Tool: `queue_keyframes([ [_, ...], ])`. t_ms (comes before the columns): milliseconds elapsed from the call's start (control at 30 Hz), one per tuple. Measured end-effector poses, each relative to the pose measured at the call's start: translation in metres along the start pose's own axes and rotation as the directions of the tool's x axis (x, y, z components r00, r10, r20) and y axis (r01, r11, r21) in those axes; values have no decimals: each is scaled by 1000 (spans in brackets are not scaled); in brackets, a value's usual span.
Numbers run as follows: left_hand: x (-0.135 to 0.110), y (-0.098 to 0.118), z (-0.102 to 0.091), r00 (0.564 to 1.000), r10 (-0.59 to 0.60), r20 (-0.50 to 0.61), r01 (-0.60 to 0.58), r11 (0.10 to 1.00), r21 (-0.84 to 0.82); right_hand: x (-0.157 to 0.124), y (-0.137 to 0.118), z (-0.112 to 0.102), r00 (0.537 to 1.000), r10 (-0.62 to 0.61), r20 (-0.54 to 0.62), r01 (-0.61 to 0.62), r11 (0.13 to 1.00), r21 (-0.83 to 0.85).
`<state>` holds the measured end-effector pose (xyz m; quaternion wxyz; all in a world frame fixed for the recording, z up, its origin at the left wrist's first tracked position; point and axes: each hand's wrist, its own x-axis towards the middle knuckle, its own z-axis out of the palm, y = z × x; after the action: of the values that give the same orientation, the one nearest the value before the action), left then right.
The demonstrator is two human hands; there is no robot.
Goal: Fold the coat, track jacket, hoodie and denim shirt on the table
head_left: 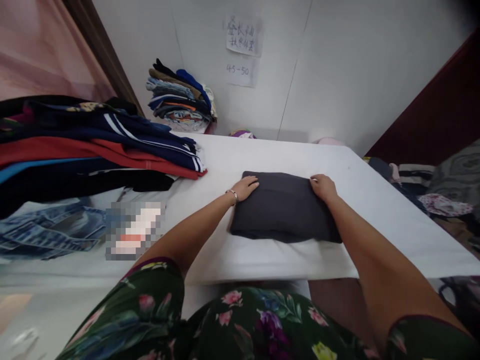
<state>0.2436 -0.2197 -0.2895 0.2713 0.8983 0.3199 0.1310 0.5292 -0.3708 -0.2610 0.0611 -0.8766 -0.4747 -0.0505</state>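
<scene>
A dark grey garment point(282, 207), folded into a flat rectangle, lies on the white-covered table point(221, 255). My left hand point(245, 188) rests on its far left corner, fingers laid flat over the cloth, with a bracelet at the wrist. At the far right corner, the curled fingers of my right hand point(324, 187) are closed on the garment's edge. Several thick layers of cloth show along the near side. What kind of garment this is I cannot tell.
To the left, a heap of dark and red clothes point(150, 160) lies on the table above blue jeans point(52, 225). A tall stack of folded clothes point(180, 100) stands by the wall, near handwritten paper signs point(243, 37). More clothes point(446, 205) lie beyond the right edge.
</scene>
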Motion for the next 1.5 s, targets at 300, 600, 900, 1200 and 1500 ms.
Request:
queue_keyframes([
  [300,-130,-4,7,950,293,-105,-291,956,28,-179,19,2,794,-545,-270,605,752,261],
  [600,-138,-2,18,949,302,-93,-261,915,309,-165,44,23,861,-483,-159,485,874,-31],
  [900,-145,-5,16,942,329,-62,-284,885,369,-172,49,35,876,-462,-139,464,886,-24],
  [1200,-141,28,22,919,387,-69,-321,840,437,-194,-19,15,792,-580,-190,585,811,-35],
  [1500,-125,34,24,916,393,-82,-314,828,464,-170,-33,36,772,-592,-233,595,801,-65],
])
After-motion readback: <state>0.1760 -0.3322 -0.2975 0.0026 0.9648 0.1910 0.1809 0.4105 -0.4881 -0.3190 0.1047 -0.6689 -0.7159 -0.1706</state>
